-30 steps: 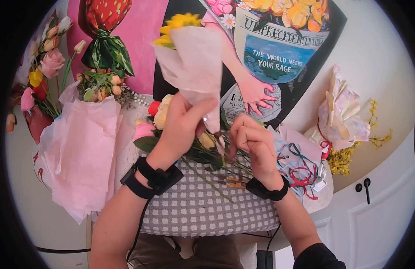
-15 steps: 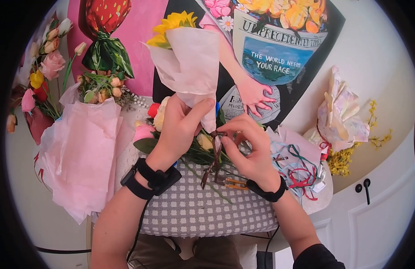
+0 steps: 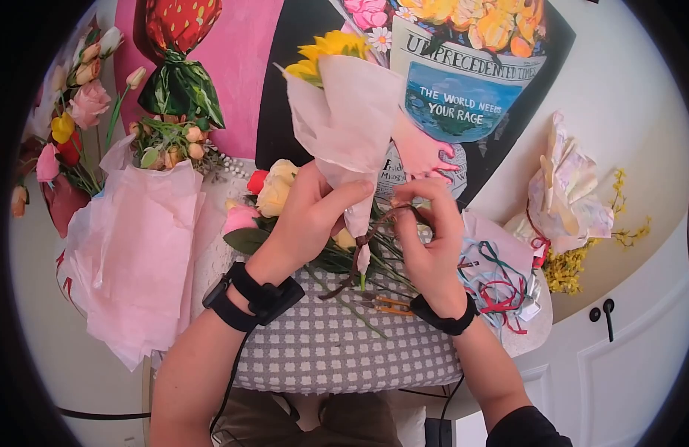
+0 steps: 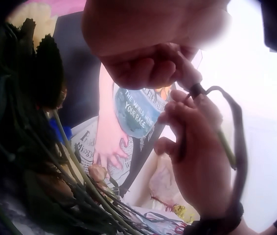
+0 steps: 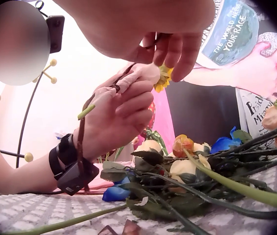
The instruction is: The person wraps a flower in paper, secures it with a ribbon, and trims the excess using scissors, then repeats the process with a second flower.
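In the head view my left hand (image 3: pixel 312 216) grips the gathered neck of a pale pink paper wrap (image 3: pixel 352 112). A yellow sunflower (image 3: pixel 333 48) peeks out of its top, and a green stem end shows below. Round the neck runs a dark brown ribbon (image 3: pixel 362 241), one tail hanging down. My right hand (image 3: pixel 432 246) pinches the other end of this ribbon, to the right of the wrap. In the left wrist view, the brown ribbon (image 4: pixel 238 122) loops down past the green stem (image 4: pixel 226 149). The right wrist view shows the left hand (image 5: pixel 124 107) round the paper.
Loose artificial flowers (image 3: pixel 277 190) lie under my hands on a checked grey cloth (image 3: pixel 344 350), with orange-handled scissors (image 3: pixel 393 305) among the stems. Pink paper sheets (image 3: pixel 132 253) are at the left, tangled ribbons (image 3: pixel 501 283) at the right. Wrapped bouquets (image 3: pixel 568 190) stand at both sides.
The wrapped sunflower has shifted right and tilted that way. My right hand, beside the neck half a second ago, now draws the brown ribbon out to the right.
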Motion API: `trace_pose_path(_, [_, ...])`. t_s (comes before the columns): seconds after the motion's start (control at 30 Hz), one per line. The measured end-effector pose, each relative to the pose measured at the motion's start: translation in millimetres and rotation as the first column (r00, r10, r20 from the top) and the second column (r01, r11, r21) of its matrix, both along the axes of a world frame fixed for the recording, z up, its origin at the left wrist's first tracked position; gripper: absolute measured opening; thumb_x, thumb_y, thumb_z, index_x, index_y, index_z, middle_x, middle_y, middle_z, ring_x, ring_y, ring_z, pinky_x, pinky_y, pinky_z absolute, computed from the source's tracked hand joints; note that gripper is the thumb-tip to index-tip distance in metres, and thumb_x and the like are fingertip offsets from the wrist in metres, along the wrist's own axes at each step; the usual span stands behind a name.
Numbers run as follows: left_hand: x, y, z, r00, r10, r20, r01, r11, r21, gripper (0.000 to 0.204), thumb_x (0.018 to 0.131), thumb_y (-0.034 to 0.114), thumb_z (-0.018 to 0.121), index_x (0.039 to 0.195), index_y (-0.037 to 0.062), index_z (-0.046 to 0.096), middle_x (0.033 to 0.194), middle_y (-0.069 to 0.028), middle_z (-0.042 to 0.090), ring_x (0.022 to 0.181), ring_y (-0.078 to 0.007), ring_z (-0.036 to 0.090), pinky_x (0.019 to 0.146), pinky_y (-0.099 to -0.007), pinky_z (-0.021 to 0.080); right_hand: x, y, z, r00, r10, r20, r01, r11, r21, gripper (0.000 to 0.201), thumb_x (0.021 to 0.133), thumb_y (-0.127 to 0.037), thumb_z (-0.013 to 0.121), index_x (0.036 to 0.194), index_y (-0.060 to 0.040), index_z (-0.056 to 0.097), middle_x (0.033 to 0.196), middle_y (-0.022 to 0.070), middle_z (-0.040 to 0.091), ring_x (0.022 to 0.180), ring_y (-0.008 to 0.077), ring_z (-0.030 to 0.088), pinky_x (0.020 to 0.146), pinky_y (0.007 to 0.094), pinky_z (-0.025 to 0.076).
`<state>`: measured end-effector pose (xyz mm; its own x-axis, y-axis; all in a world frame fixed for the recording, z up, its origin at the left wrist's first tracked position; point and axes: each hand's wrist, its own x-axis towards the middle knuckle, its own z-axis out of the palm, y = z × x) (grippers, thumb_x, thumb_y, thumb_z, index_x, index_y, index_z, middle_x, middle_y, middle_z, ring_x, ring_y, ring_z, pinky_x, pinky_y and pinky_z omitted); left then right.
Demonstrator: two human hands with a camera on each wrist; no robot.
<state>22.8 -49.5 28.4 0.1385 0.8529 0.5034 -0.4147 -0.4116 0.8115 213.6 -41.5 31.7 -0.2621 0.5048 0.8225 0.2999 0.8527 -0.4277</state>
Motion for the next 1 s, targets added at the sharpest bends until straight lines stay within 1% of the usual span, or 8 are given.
trace_pose_path(0.03, [-0.9,0.7,-0.5,0.999,0.033,-0.013,-0.033,0.999,0.009,0.016,0.096,0.019,0.066,0.102,0.0041,0.065,0.072,0.0039,0.062,0.053,-0.0017,0.051,0.044,-0.0205,0.030,-0.9,0.2,1.7,0.996,-0.077,-0.041,0.081,0.987,0.136,0.029,0.082,0.007,0.062,0.109,-0.0037,0.065,0.104,0.0089,0.059,0.094,0.0212,0.059,0.074,0.0282,0.048])
trace_pose_path(0.07, [-1.6,1.5,-0.8,0.997,0.067,-0.026,-0.066,0.998,0.019,0.016,0.097,0.019,0.065,0.102,0.0041,0.065,0.072,0.0041,0.062,0.053,-0.0017,0.050,0.044,-0.0206,0.029,0.1,-2.3,5.2,0.996,-0.077,-0.041,0.082,0.987,0.136,0.029,0.082,0.007,0.062,0.109,-0.0037,0.065,0.104,0.0089,0.059,0.094,0.0212,0.059,0.074,0.0282,0.048])
trace_pose_path(0.13, [-2.6,3.1,-1.0,0.998,0.063,-0.022,-0.062,0.998,0.019,0.016,0.097,0.019,0.065,0.101,0.0042,0.065,0.072,0.0044,0.061,0.053,-0.0017,0.050,0.045,-0.0210,0.029,3.7,-8.9,15.4,0.957,-0.281,0.074,0.236,0.900,0.366,0.031,0.076,0.005,0.065,0.105,-0.0047,0.067,0.112,0.0119,0.056,0.100,0.0259,0.056,0.084,0.0336,0.045])
trace_pose_path(0.27, [-2.5,5.6,-3.2,0.996,0.092,-0.014,-0.091,0.995,0.049,0.014,0.098,0.018,0.064,0.098,0.0043,0.066,0.072,0.0056,0.061,0.057,-0.0014,0.048,0.049,-0.0221,0.030,5.5,-13.4,17.8,0.964,-0.171,0.206,0.083,0.922,0.377,0.025,0.074,0.001,0.071,0.098,-0.0053,0.068,0.107,0.0110,0.058,0.094,0.0273,0.055,0.085,0.0365,0.042])
trace_pose_path(0.33, [-3.5,6.5,-4.1,0.993,0.117,-0.021,-0.115,0.992,0.057,0.014,0.098,0.017,0.063,0.098,0.0035,0.065,0.074,0.0051,0.062,0.061,-0.0018,0.050,0.053,-0.0226,0.033,0.2,-13.4,14.5,0.957,-0.010,0.290,-0.058,0.973,0.224,0.022,0.072,0.002,0.074,0.093,-0.0054,0.068,0.100,0.0104,0.059,0.090,0.0281,0.055,0.079,0.0367,0.042])
trace_pose_path(0.43, [-1.7,8.1,-5.3,0.989,0.147,-0.020,-0.146,0.987,0.072,0.014,0.098,0.015,0.063,0.100,0.0014,0.065,0.081,0.0034,0.064,0.071,-0.0034,0.054,0.061,-0.0238,0.039,-2.8,-8.2,7.1,0.958,0.058,0.280,-0.112,0.977,0.180,0.023,0.072,0.002,0.077,0.092,-0.0047,0.066,0.093,0.0093,0.059,0.086,0.0290,0.055,0.076,0.0363,0.042])
trace_pose_path(0.67, [1.6,7.3,-7.8,0.981,0.191,-0.027,-0.188,0.980,0.070,0.017,0.098,0.011,0.064,0.109,-0.0012,0.064,0.094,0.0000,0.067,0.084,-0.0073,0.059,0.074,-0.0258,0.046,-4.1,-7.0,5.9,0.951,0.037,0.306,-0.083,0.987,0.139,0.022,0.073,0.000,0.077,0.091,-0.0053,0.065,0.092,0.0073,0.061,0.081,0.0271,0.056,0.072,0.0361,0.043])
trace_pose_path(1.0, [4.5,4.0,-5.5,0.981,0.175,-0.079,-0.170,0.983,0.063,0.014,0.099,0.011,0.064,0.106,-0.0002,0.063,0.088,0.0024,0.064,0.079,-0.0045,0.057,0.068,-0.0243,0.044,-4.1,-9.7,4.9,0.928,-0.049,0.368,-0.014,0.986,0.168,0.025,0.068,0.000,0.075,0.086,-0.0078,0.060,0.087,0.0036,0.058,0.074,0.0247,0.053,0.068,0.0343,0.043])
